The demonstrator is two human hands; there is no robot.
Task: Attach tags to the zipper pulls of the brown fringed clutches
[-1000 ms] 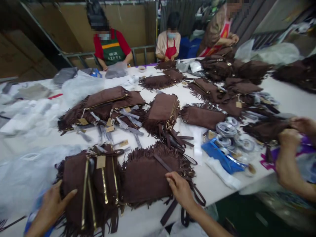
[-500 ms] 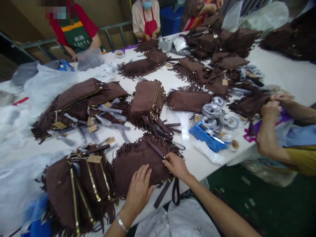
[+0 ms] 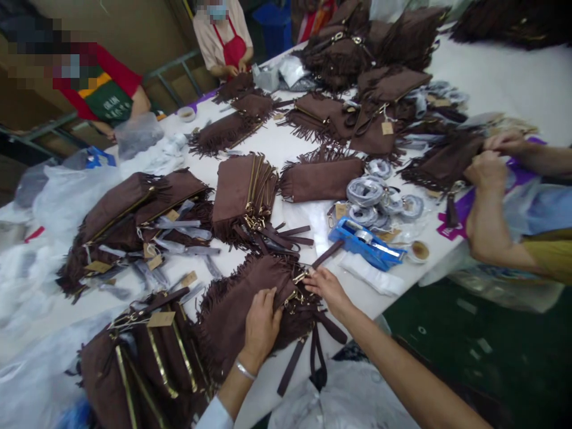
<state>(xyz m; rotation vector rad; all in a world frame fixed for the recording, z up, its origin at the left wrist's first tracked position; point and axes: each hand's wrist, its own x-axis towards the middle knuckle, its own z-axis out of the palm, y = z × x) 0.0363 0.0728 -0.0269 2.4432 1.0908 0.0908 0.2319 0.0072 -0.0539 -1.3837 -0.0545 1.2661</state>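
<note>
A brown fringed pouch (image 3: 236, 298) lies on the table in front of me, its fringe toward the far and left sides. My left hand (image 3: 263, 322) grips it near its right part, fingers bent together over the brown cloth. At its right end my right hand (image 3: 326, 289) pinches a brown wrist strap (image 3: 328, 253) close to its gold clasp (image 3: 301, 276). Gold hardware and more dark straps (image 3: 290, 366) hang from that end, over the table edge. To the left, pouches with gold zips (image 3: 156, 351) lean together, a tan tag (image 3: 161, 319) on top.
Ahead lie stacked brown pouches (image 3: 235, 190) and a tagged pile (image 3: 129, 202). A blue tape dispenser (image 3: 366, 243) and wrapped coils (image 3: 365, 192) sit to the right. A co-worker's hands (image 3: 489, 161) handle a pouch there. Other people stand behind the table; plastic sheeting (image 3: 67, 185) covers the left.
My right hand has swung the strap outward to the right with its clasp. My left hand has gone from lying flat to gripping the pouch. The view has shifted right.
</note>
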